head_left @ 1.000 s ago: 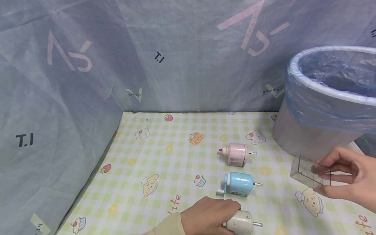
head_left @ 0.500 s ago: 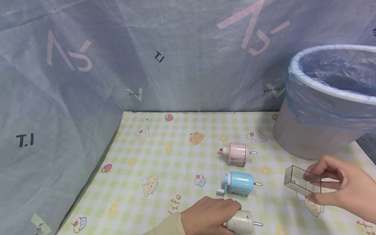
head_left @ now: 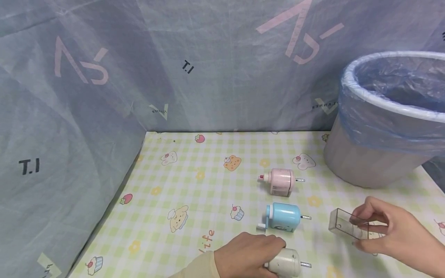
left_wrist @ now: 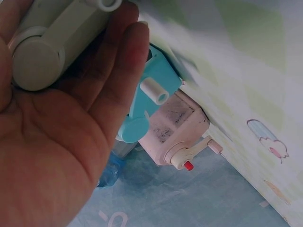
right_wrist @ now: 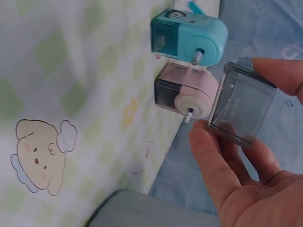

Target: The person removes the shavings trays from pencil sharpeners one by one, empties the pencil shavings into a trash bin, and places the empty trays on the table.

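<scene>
Direction key: clock face as in the head view, 12 at the back cloth (head_left: 208, 69).

The left wrist view shows the crank end of the cream sharpener (head_left: 285, 263); the head view hides this end behind the left hand (head_left: 248, 255). The right wrist view shows raised lettering on the clear box (head_left: 347, 226), spiral grooves on the rods of the blue sharpener (head_left: 286, 217) and pink sharpener (head_left: 281, 182), and their dark drawers.

Left hand: back upward, fingers curled round the cream sharpener. Right hand (head_left: 386, 227): thumb and fingers pinch opposite sides of the clear box, above the checked sheet (head_left: 208, 193). The two hands are well apart.

The cream sharpener's long axis runs from 9 to 3 o'clock, metal rod (head_left: 306, 265) toward 3. From it, the blue sharpener sits at 12, the pink one beyond; the clear box is at 2, its long axis roughly 10 to 4.
</scene>
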The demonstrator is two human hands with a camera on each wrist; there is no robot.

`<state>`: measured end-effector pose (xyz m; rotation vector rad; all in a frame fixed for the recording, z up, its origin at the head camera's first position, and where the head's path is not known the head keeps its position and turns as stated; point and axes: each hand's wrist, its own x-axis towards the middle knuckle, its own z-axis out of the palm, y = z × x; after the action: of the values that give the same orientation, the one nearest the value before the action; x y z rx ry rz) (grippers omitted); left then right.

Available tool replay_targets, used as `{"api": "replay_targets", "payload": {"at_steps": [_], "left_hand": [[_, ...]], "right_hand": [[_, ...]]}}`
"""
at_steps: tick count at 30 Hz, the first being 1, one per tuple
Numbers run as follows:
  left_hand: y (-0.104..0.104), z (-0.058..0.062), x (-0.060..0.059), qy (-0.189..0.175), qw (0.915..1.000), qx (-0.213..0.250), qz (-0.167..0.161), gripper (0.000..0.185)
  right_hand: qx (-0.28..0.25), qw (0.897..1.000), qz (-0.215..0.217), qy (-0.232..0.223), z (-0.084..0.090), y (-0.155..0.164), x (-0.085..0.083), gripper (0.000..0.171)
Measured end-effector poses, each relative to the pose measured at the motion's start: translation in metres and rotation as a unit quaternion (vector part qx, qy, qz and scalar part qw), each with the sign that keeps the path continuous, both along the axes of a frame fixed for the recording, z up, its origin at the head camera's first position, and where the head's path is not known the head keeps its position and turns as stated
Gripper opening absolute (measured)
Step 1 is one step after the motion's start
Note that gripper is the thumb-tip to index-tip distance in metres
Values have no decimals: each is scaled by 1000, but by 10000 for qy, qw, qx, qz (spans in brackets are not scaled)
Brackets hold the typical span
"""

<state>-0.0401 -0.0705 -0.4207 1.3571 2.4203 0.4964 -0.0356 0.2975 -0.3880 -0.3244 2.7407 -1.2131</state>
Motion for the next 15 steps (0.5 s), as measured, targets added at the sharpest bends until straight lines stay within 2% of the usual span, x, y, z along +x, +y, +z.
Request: {"api": "replay_targets", "payload": {"at_steps": [6,10,15], "left_hand": [[1,-1,-1,-62,10000,12,-7,39],[1,0,-1,4,10000,22,-18,41],[0,1,0,84,10000,-17,-1,42]], "right_hand": [[50,9994,-31,341,-13,-9,8,56],[141,9998,23,162,-22,-15,12,52],[241,9985,500,-22,-34,-16,12,51]]}}
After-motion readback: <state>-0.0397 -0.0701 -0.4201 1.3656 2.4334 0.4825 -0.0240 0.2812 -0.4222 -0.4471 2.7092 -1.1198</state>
